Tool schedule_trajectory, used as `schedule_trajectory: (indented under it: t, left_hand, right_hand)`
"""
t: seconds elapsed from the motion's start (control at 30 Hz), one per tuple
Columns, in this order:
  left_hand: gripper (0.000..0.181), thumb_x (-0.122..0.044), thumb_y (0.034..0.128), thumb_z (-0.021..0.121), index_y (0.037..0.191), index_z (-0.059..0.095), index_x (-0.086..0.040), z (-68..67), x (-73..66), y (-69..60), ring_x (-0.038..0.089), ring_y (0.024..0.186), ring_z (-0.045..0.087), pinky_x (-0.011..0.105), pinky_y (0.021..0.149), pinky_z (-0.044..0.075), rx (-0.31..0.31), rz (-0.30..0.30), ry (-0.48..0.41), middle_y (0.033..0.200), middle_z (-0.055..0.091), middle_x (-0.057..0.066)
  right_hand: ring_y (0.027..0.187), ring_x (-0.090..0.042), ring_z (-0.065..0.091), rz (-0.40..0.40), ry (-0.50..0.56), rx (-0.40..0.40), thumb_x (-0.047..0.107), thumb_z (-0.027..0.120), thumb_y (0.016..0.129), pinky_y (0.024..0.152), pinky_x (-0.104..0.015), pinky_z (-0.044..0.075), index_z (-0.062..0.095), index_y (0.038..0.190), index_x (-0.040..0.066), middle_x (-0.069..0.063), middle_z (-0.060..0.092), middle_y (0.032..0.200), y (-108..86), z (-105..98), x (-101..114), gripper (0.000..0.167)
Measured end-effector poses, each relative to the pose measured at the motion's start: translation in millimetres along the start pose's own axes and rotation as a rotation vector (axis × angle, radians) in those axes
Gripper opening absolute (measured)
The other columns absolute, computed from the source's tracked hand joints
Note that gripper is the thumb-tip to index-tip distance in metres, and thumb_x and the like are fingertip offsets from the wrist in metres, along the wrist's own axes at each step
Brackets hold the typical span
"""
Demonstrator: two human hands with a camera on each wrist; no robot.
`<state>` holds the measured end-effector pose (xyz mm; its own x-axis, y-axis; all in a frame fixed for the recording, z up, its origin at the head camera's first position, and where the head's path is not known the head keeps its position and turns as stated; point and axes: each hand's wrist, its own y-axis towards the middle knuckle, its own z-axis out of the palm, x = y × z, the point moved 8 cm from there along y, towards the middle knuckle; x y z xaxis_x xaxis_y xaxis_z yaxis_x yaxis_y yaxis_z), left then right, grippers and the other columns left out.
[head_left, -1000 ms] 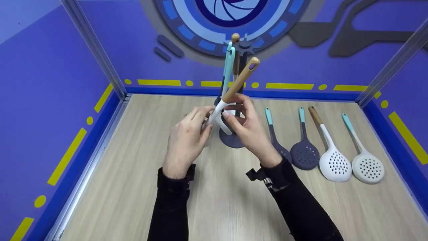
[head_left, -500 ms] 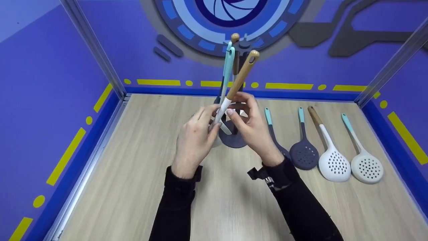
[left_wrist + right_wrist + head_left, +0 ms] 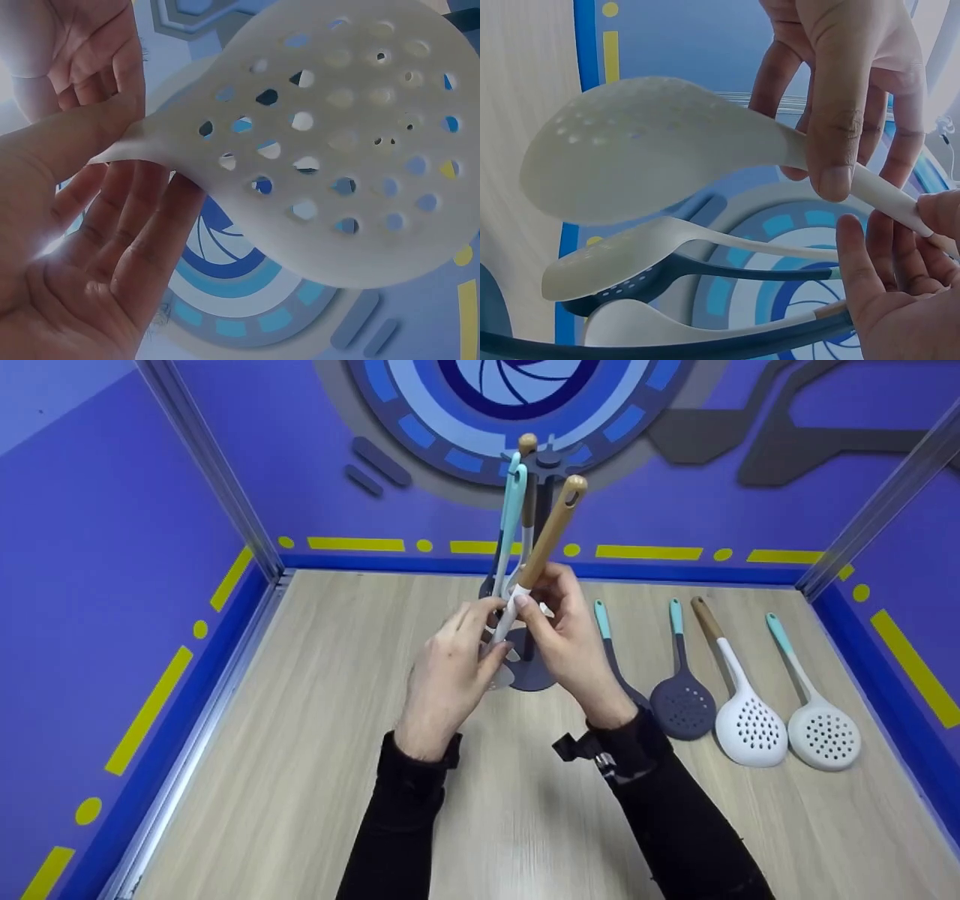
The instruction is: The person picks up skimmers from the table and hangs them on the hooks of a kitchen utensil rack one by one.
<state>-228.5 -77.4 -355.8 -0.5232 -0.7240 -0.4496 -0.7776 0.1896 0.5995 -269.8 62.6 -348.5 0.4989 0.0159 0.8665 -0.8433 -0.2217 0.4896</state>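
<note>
- Slightly rightward, compared with the earlier frame, the held skimmer (image 3: 550, 537) and the left hand (image 3: 454, 667) have been shifted.
- Its white stem is gripped firmly by the left hand, between thumb and fingers; close to the wooden handle it is pinched by the curled right hand (image 3: 574, 649).
- Tilted, it is held above the bench (image 3: 292, 780), before the dark stand (image 3: 535, 671); its perforated end (largely hidden by the left hand in the head view) is shown plainly in both wrist views.
- Two turquoise-handled utensils (image 3: 514, 510) and a wooden-handled utensil (image 3: 529, 502) are hung on the stand.
- At the right of the pale wood-grain bench, a dark utensil (image 3: 615, 660), dark skimmer (image 3: 682, 709), white skimmer (image 3: 730, 735) and pale grey skimmer (image 3: 802, 735) are laid in a row.
- The bench is bordered by blue-purple walls (image 3: 652, 517), marked with yellow dashes (image 3: 356, 544); a round emblem (image 3: 521, 409) is borne at the back, and metal posts (image 3: 206, 465) are set at the corners.
</note>
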Motion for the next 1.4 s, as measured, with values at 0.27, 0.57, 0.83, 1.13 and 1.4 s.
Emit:
schedule_trajectory:
  t: [0.27,0.57,0.83,1.13,1.4]
  left_hand:
    - [0.039,-0.027,0.1032,0.067,0.140,0.058,-0.016,-2.0,3.5,1.2,0.010,0.099,0.071,0.021,0.084,0.058,0.002,-0.003,-0.039,0.117,0.068,0.001]
    - [0.036,-0.033,0.1059,0.062,0.138,0.061,-0.017,-7.2,19.9,0.9,0.012,0.101,0.070,0.028,0.085,0.060,-0.013,-0.080,-0.042,0.113,0.067,0.001]
    - [0.032,-0.030,0.1053,0.062,0.135,0.062,-0.018,-13.8,26.3,1.9,0.010,0.099,0.070,0.029,0.083,0.060,-0.050,-0.091,-0.022,0.111,0.067,0.000]
    - [0.031,-0.031,0.1053,0.062,0.134,0.063,-0.019,-16.9,31.8,2.2,0.009,0.098,0.070,0.028,0.082,0.059,-0.064,-0.107,-0.033,0.111,0.067,-0.002]
    - [0.032,-0.031,0.1050,0.063,0.135,0.063,-0.020,-16.4,34.9,2.4,0.008,0.098,0.070,0.028,0.083,0.059,-0.055,-0.126,-0.025,0.113,0.067,-0.004]
  right_hand:
    - [0.109,-0.025,0.063,-0.010,-0.056,-0.005,0.022,0.057,0.109,0.088,-0.040,0.062,0.048,0.144,0.008,-0.013,0.061,0.126,3.9,-3,1,0.039]
    - [0.107,-0.025,0.064,0.019,-0.089,0.002,0.021,0.057,0.109,0.087,-0.038,0.062,0.050,0.144,0.010,-0.018,0.061,0.128,8.0,-3,-5,0.038]
    - [0.105,-0.022,0.064,0.043,-0.116,0.002,0.023,0.059,0.108,0.086,-0.040,0.061,0.052,0.144,0.013,-0.016,0.063,0.128,10.4,-5,-12,0.038]
    - [0.105,-0.023,0.065,0.064,-0.127,0.007,0.025,0.059,0.108,0.088,-0.046,0.061,0.052,0.144,0.013,-0.013,0.064,0.126,13.3,-6,-19,0.039]
    - [0.108,-0.025,0.064,0.077,-0.129,0.000,0.025,0.058,0.109,0.091,-0.050,0.060,0.051,0.145,0.013,-0.011,0.063,0.127,17.2,-8,-26,0.039]
